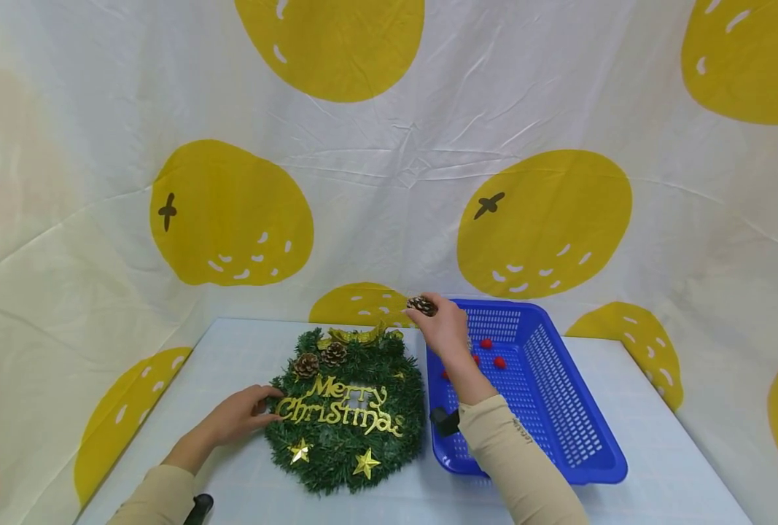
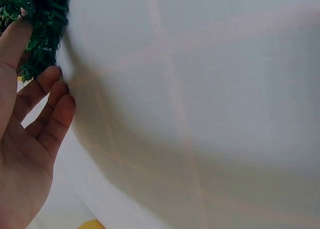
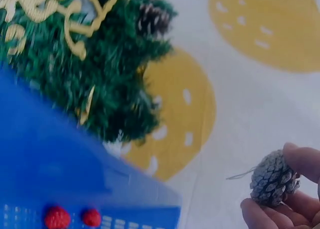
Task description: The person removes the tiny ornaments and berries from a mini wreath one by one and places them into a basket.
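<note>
A green wreath [image 1: 349, 415] with gold "Merry Christmas" lettering, gold stars and two pine cones [image 1: 319, 359] lies on the white table [image 1: 231, 350]. My left hand [image 1: 247, 413] rests with straight fingers [image 2: 47, 96] against the wreath's left edge [image 2: 42, 29]. My right hand [image 1: 442, 327] is raised over the gap between wreath and blue basket [image 1: 559, 408], and its fingertips pinch a frosted pine cone [image 1: 421, 305] [image 3: 272, 179]. The wreath [image 3: 100, 74] and the basket wall [image 3: 55, 164] show below that cone in the right wrist view.
Several red berries [image 1: 493, 352] [image 3: 70, 217] lie on the basket floor. A white cloth with big yellow fruit prints [image 1: 231, 211] hangs behind and around the table. The table's front edge runs just before my forearms.
</note>
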Available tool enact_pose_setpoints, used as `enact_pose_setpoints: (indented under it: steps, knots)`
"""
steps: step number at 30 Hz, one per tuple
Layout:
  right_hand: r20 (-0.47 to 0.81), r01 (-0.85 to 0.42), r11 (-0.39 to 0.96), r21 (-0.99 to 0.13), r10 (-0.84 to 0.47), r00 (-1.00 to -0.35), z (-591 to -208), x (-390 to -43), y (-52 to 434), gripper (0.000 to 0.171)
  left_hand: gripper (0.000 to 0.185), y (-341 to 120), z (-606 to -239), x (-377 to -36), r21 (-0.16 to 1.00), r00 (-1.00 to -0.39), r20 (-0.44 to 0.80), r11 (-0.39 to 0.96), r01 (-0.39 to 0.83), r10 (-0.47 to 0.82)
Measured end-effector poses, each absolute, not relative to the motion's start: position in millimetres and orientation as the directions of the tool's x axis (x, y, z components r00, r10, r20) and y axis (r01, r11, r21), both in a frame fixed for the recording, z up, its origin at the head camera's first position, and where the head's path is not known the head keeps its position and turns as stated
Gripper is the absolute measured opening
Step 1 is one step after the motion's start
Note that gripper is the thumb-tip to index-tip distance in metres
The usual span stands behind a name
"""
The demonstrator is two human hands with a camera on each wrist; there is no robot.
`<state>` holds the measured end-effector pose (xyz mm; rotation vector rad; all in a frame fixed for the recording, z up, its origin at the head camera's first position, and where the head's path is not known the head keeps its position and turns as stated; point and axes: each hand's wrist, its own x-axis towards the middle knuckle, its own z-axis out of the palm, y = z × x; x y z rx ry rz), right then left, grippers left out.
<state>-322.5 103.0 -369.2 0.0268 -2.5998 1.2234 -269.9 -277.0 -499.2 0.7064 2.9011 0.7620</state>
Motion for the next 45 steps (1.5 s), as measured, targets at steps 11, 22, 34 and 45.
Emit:
enact_pose_setpoints:
  steps: [11,22,34,45]
  knots:
    - [0.227,-0.070,0.665,-0.744,0.154,-0.962,-371,-333,134,0.054,0.044,-276,-495,-271,0.470,-0.888,0.062,0.772,0.429,0.455]
    - [0.241,-0.058,0.701,-0.711,0.166,-0.956,-377,-340,153,0.056,0.044,-276,-496,-271,0.470,-0.888,0.057,0.773,0.426,0.455]
    - [0.235,-0.045,0.738,-0.674,0.156,-0.959,-386,-344,167,0.056,0.044,-276,-498,-270,0.477,-0.886,0.066,0.765,0.433,0.460]
    - [0.143,0.047,0.748,-0.662,0.188,-0.972,-397,-345,176,0.054,0.046,-277,-499,-270,0.488,-0.887,0.057,0.762,0.426,0.459]
